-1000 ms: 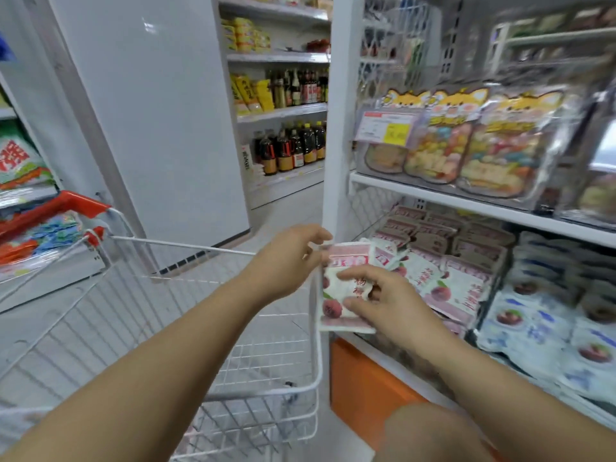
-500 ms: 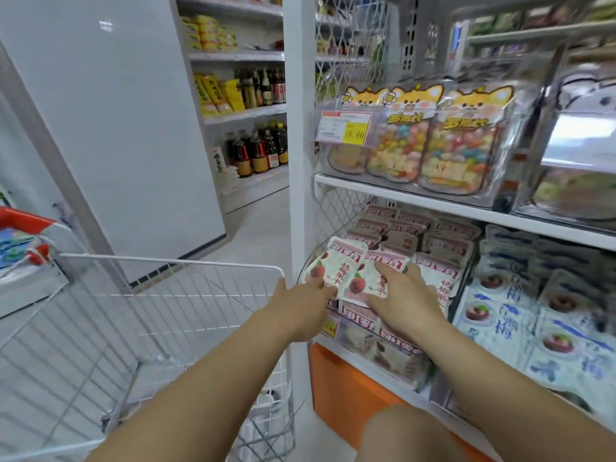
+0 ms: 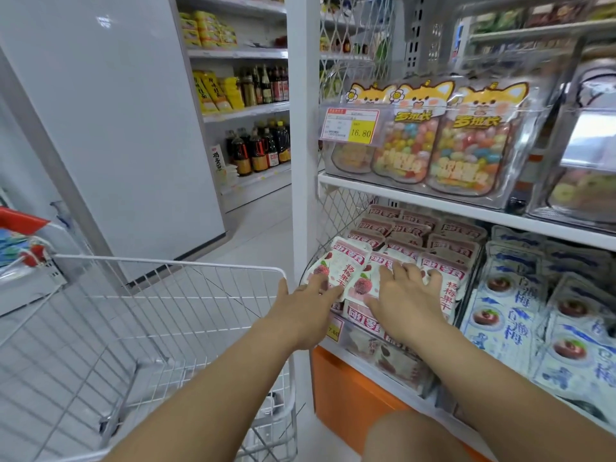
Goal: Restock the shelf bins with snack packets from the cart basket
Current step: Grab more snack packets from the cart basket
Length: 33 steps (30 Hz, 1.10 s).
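Near left, our cart basket [image 3: 166, 271] stands beside the shelf. Both hands reach the shelf bin [image 3: 400, 358]: left hand [image 3: 300, 308] with straight fingers touching the front-left snack packet [image 3: 336, 266], right hand [image 3: 406, 295] spread flat, pressing its neighbours. These pouches look light, soft and slick, so we'd pinch the sealed top edge.
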### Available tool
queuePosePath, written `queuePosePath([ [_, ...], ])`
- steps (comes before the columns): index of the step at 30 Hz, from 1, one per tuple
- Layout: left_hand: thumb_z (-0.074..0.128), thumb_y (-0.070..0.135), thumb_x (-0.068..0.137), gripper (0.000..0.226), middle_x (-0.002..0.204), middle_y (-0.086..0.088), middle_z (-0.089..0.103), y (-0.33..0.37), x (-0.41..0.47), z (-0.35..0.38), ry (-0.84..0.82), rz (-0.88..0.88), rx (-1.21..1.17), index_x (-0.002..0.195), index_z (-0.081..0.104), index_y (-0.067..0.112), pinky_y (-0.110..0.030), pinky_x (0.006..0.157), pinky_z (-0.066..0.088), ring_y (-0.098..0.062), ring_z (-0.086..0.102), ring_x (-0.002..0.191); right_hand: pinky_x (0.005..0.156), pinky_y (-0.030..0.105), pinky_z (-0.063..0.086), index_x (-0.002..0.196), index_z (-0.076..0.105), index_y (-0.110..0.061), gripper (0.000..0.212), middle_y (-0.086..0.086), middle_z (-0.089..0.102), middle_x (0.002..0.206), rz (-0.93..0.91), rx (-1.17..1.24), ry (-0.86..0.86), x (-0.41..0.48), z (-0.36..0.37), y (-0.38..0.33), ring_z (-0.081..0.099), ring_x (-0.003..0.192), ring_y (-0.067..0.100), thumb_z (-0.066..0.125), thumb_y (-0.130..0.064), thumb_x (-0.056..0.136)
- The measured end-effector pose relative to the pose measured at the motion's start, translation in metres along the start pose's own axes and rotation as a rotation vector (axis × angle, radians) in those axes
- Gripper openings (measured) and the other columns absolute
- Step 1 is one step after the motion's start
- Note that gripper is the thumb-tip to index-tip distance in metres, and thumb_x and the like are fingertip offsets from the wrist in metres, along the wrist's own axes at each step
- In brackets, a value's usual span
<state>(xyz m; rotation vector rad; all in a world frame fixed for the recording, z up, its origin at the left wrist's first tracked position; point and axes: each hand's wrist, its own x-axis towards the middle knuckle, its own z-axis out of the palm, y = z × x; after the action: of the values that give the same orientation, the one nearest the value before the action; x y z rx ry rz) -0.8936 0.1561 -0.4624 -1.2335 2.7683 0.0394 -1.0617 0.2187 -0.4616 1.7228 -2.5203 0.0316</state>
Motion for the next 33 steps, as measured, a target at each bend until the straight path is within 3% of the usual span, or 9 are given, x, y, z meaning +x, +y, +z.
queuePosePath([
  [13, 0.036, 0.037, 0.104, 0.064, 0.166, -0.003, -0.007, 0.003, 0.004, 0.006, -0.058, -0.031, 0.033, 0.157, -0.001, 0.034, -0.068, 0.115, -0.006, -0.033, 0.011, 0.151, 0.112, 0.053, 0.013, 0.155, 0.022, -0.019, 0.067, 0.007, 0.027, 0.159, 0.033, -0.018, -0.047, 0.001, -0.004, 0.001, 0.022, 0.145, 0.025, 0.026, -0.058, 0.100],
  [20, 0.040, 0.031, 0.103, 0.066, 0.166, 0.000, -0.004, 0.003, 0.001, 0.002, -0.057, -0.050, -0.027, 0.157, 0.002, 0.033, -0.068, 0.115, -0.005, -0.033, 0.016, 0.150, 0.112, 0.054, 0.010, 0.157, 0.011, -0.019, 0.077, 0.007, 0.019, 0.162, -0.014, 0.001, -0.047, -0.009, -0.012, 0.002, 0.019, 0.147, 0.026, 0.035, -0.060, 0.097],
  [25, 0.040, 0.032, 0.104, 0.061, 0.166, 0.003, 0.007, -0.013, -0.023, -0.011, 0.007, -0.063, -0.144, 0.156, 0.009, 0.037, -0.065, 0.117, -0.006, -0.027, 0.020, 0.150, 0.116, 0.058, 0.006, 0.156, 0.016, -0.029, 0.075, 0.001, 0.023, 0.162, -0.096, 0.048, 0.001, -0.017, -0.011, -0.002, 0.021, 0.147, 0.023, 0.045, -0.059, 0.094],
  [30, 0.039, 0.034, 0.105, 0.054, 0.163, 0.011, 0.016, -0.052, -0.073, -0.026, 0.133, -0.087, -0.213, 0.155, 0.018, 0.038, -0.055, 0.122, 0.005, -0.018, 0.024, 0.148, 0.115, 0.051, 0.010, 0.150, 0.029, -0.038, 0.062, -0.007, 0.030, 0.156, -0.255, 0.112, 0.110, -0.022, -0.026, -0.036, 0.026, 0.143, 0.018, 0.047, -0.058, 0.094],
  [33, 0.042, 0.037, 0.103, 0.051, 0.158, 0.011, 0.030, -0.095, -0.112, -0.028, 0.153, -0.174, -0.252, 0.152, 0.027, 0.039, -0.047, 0.118, 0.026, -0.017, 0.043, 0.136, 0.112, 0.040, 0.026, 0.145, 0.040, -0.037, 0.054, -0.010, 0.042, 0.149, -0.449, 0.254, 0.151, -0.021, -0.041, -0.074, 0.036, 0.138, 0.016, 0.052, -0.052, 0.095],
])
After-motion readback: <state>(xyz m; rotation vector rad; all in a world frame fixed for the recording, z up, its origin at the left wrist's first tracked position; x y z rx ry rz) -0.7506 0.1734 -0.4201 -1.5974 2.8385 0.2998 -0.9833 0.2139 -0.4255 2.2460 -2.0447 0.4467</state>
